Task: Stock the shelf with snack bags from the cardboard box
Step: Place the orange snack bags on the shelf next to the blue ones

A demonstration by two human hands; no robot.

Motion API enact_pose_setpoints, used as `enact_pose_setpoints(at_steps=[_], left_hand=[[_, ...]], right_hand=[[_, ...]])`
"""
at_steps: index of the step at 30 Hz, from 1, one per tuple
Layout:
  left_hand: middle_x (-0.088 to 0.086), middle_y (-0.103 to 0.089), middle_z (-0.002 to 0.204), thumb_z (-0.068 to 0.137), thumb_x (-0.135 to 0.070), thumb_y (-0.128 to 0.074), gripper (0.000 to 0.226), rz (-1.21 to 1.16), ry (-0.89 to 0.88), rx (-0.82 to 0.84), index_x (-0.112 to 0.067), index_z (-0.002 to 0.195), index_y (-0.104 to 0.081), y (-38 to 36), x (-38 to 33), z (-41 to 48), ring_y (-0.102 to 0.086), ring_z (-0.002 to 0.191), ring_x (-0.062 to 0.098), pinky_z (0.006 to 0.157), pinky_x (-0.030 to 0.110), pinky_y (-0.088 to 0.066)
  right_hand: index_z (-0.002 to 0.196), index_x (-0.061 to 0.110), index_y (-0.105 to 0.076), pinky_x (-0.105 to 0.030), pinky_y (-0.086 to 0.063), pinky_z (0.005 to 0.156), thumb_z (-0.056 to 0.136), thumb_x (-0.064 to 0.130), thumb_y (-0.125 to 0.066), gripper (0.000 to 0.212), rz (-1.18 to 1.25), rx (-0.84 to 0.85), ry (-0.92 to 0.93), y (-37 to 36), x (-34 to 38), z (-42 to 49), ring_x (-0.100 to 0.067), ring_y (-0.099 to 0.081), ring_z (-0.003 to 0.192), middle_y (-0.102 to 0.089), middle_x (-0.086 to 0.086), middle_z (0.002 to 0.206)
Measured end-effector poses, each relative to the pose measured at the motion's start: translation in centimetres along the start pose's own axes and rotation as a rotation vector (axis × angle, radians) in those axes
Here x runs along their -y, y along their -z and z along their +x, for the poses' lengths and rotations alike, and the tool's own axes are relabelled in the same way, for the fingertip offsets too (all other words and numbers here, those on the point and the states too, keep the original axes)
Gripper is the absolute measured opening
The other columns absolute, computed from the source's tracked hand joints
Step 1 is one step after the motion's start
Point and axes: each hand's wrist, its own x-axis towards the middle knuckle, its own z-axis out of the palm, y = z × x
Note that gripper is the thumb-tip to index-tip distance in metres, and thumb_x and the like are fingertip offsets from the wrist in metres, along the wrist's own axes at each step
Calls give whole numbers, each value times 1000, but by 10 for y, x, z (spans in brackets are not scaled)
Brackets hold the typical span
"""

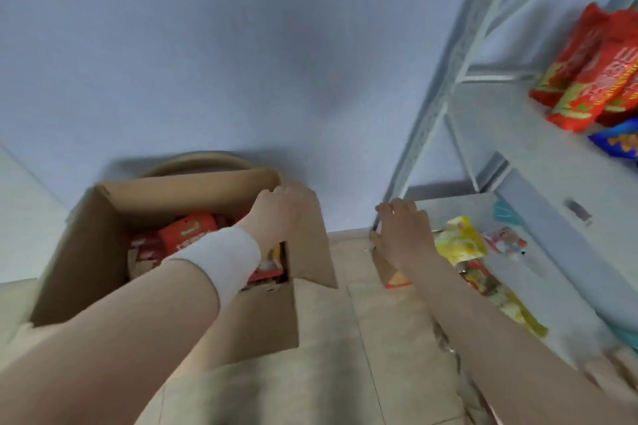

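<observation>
An open cardboard box (86, 252) stands on the floor at the left, with red snack bags (188, 231) inside. My left hand (283, 214), with a white wristband on its wrist, grips the top edge of the box's right flap, fingers curled over it. My right hand (404, 231) rests on the front left corner of the metal shelf's (552, 269) lowest board, fingers spread on top and thumb at the corner post. It holds no bag. A yellow snack bag (459, 241) lies on that board just right of my right hand.
More bags lie along the lowest board. Red bags (593, 72) and a blue bag (618, 143) sit on the board above. A round brown rim (196, 162) shows behind the box by the wall. A brown, orange-edged wedge (393, 272) sits under the shelf corner.
</observation>
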Motion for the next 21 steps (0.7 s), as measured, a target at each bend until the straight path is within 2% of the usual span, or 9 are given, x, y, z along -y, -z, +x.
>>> enact_pose_setpoints(at_steps=[3,6,9,13,16,18,21], left_hand=[[9,-52,123,93,-16,-47,33,-14,142,125,-11,126,-42,-67,97,-33,-50,115,28,89,38,-44],[9,-51,125,93,-15,-46,34,-90,269,234,-11,127,-42,-129,169,-66,-49,117,28,89,39,-45],[10,-52,124,92,-16,-47,33,-166,332,321,-11,124,-43,-176,211,-86,-50,116,29,89,39,-44],[11,-53,124,92,-13,-45,31,-282,379,384,-11,122,-44,-216,234,-87,-51,114,30,88,40,-45],[12,-53,123,92,-14,-47,31,-393,405,456,-9,122,-44,-238,239,-72,-52,113,30,87,40,-45],[11,-52,123,91,-20,-52,34,-489,459,498,-10,123,-43,-252,243,-58,-51,113,30,87,41,-46],[12,-52,122,89,-30,-58,43,-672,598,546,-11,125,-41,-282,248,-37,-51,112,30,87,42,-48]], right_hand=[[128,16,-43,-35,-37,87,92,26,-46,38,-5,92,111,-35,104,34,-26,-44,114,-47,-5,124],[126,14,-42,-35,-38,89,93,36,-46,40,51,184,192,-65,193,52,-27,-44,116,-46,-8,125],[130,13,-39,-38,-38,94,93,39,-47,45,67,274,217,-97,250,58,-27,-42,119,-44,-8,130],[141,11,-30,-39,-39,98,94,38,-43,56,44,386,206,-134,277,64,-27,-39,127,-41,-9,140],[136,13,-35,-39,-39,99,93,40,-47,53,65,476,177,-156,280,76,-27,-39,127,-42,-8,139],[132,13,-38,-39,-40,97,91,41,-51,51,136,559,102,-172,279,89,-28,-41,124,-44,-9,135],[133,10,-37,-40,-43,96,87,39,-59,59,315,678,-113,-203,275,115,-31,-45,120,-45,-13,130]])
